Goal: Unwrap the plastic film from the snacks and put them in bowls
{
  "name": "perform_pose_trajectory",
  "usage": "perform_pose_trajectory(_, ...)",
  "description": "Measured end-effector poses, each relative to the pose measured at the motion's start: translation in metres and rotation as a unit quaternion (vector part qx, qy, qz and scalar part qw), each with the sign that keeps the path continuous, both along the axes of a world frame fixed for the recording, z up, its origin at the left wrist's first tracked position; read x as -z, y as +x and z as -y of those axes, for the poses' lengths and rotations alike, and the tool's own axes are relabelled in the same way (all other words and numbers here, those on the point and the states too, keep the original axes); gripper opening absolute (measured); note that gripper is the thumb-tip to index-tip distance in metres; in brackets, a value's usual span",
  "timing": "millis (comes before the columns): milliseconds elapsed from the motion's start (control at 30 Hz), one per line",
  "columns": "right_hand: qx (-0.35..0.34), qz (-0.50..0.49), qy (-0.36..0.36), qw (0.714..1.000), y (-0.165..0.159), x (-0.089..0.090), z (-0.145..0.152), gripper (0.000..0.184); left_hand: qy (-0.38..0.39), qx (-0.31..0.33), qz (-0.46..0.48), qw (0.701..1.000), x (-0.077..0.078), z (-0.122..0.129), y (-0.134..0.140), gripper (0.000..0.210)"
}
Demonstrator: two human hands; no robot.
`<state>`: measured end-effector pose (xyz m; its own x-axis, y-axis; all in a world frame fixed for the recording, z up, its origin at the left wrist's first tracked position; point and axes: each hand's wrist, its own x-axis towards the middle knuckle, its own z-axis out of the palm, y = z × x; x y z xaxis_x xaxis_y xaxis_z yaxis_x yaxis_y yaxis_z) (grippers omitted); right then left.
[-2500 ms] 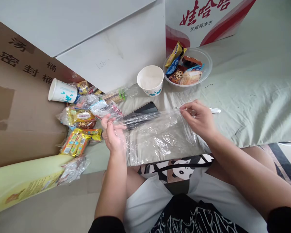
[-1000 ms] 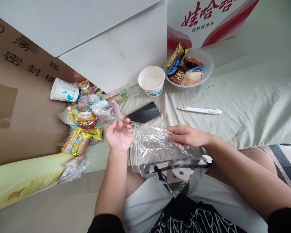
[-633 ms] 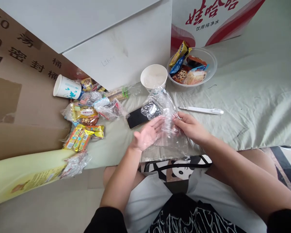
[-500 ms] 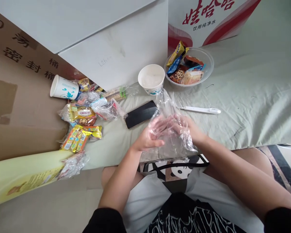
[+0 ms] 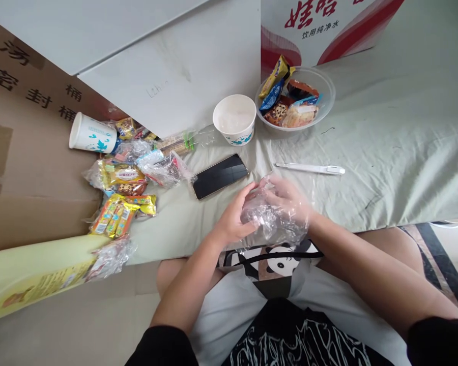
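Note:
A crumpled clear plastic bag [image 5: 267, 221] is bunched between my hands near the front edge of the cloth-covered surface. My left hand [image 5: 238, 216] curls round its left side, thumb toward me. Over the bag's right side lies my right hand [image 5: 290, 198], slightly blurred, with its fingers bent into the film. Just beyond the left hand rests a black phone [image 5: 220, 176]. A white utility knife [image 5: 311, 168] lies past the right hand. Farther back stands a white paper bowl [image 5: 234, 122], next to a clear plastic bowl [image 5: 326, 109] holding several wrapped snacks.
To the left, several wrapped snacks [image 5: 125, 173] and crumpled wrappers lie piled beside a tipped paper cup [image 5: 93, 133]. A cardboard box [image 5: 34, 168], a white box [image 5: 175, 66] and a red-and-white carton [image 5: 328, 30] border the surface. A yellow package [image 5: 34, 274] is at lower left.
The bag stood up tall between my hands; now it is gathered lower and more crumpled. My right hand has moved left over it. The view has shifted slightly.

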<state>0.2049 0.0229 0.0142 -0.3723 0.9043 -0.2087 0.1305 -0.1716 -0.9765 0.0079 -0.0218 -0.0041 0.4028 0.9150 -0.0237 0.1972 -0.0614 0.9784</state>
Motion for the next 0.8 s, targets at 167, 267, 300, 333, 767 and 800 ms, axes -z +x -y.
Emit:
perform_pose_trajectory(167, 0.002, 0.048, 0.020, 0.999, -0.002, -0.003, -0.002, 0.019, -0.038, 0.045, 0.060, 0.996, -0.012, -0.009, -0.009, 0.075)
perform_pose_trajectory(267, -0.004, 0.054, 0.023, 0.998, -0.003, -0.001, -0.003, 0.021, -0.043, -0.024, 0.085, 0.995, -0.013, -0.009, -0.005, 0.043)
perform_pose_trajectory(300, -0.005, 0.056, 0.028, 0.998, -0.003, -0.001, -0.003, 0.020, -0.055, -0.055, 0.100, 0.992, -0.012, -0.009, -0.003, 0.038)
perform_pose_trajectory(333, -0.006, 0.059, 0.031, 0.998, -0.003, -0.001, -0.003, 0.019, -0.080, -0.084, 0.125, 0.985, -0.010, -0.009, -0.003, 0.040)
perform_pose_trajectory(767, -0.047, -0.048, -0.088, 0.994, 0.000, -0.010, -0.004, 0.012, -0.288, -0.143, 0.142, 0.936, -0.023, -0.012, -0.013, 0.049)
perform_pose_trajectory(800, -0.042, -0.063, -0.090, 0.993, 0.000, -0.009, -0.004, 0.013, -0.294, -0.150, 0.137, 0.934, -0.023, -0.011, -0.013, 0.045)
